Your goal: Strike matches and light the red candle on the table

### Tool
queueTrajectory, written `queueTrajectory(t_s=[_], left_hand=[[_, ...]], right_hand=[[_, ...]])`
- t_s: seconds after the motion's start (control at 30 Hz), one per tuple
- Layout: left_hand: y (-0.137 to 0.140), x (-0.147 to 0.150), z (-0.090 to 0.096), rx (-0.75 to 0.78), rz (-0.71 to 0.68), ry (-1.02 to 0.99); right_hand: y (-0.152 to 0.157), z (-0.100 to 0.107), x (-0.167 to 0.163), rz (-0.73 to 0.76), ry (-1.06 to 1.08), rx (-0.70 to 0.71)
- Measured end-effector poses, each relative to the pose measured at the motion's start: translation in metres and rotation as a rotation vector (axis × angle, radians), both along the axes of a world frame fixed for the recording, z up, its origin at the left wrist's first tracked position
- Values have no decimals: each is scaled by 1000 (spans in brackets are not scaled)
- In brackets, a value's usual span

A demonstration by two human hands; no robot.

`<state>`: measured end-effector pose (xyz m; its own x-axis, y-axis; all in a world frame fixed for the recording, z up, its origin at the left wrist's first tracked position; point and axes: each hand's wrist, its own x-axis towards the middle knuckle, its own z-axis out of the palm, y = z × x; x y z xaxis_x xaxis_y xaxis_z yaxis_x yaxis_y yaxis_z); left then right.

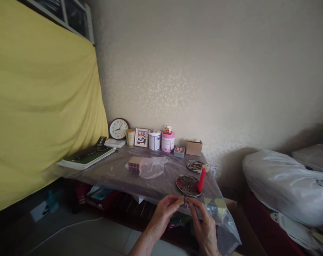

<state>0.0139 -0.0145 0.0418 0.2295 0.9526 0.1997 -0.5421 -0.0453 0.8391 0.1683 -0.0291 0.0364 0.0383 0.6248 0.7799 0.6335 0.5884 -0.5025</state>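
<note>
At the table's front edge, my left hand (167, 209) is closed on a small tan matchbox (181, 200). Close beside it, my right hand (204, 220) makes a pinch at the box's right end; what lies between those fingertips is too small to make out. Just beyond my hands is a round metal plate (188, 184) with dark residue on it. A red candle (201, 180) stands upright at the plate's right side, and no flame shows on it. Farther back, a second plate (195, 166) bears many thin sticks.
A pack of matchboxes (134, 164) lies in clear plastic on the film-covered table (108, 174). Along the wall stand a clock (119, 128), a panda picture (141, 138), two tubs (154, 139), and a cardboard box (194, 147). A thick book (88, 158) lies left; white bags (284, 188) are right.
</note>
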Motion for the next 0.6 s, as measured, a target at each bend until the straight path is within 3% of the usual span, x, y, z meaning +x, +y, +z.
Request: queueTrajectory(t_s=[0.6], left_hand=[[0, -1, -2, -87, -86, -127]], right_hand=[[-1, 12, -3, -26, -39, 71]])
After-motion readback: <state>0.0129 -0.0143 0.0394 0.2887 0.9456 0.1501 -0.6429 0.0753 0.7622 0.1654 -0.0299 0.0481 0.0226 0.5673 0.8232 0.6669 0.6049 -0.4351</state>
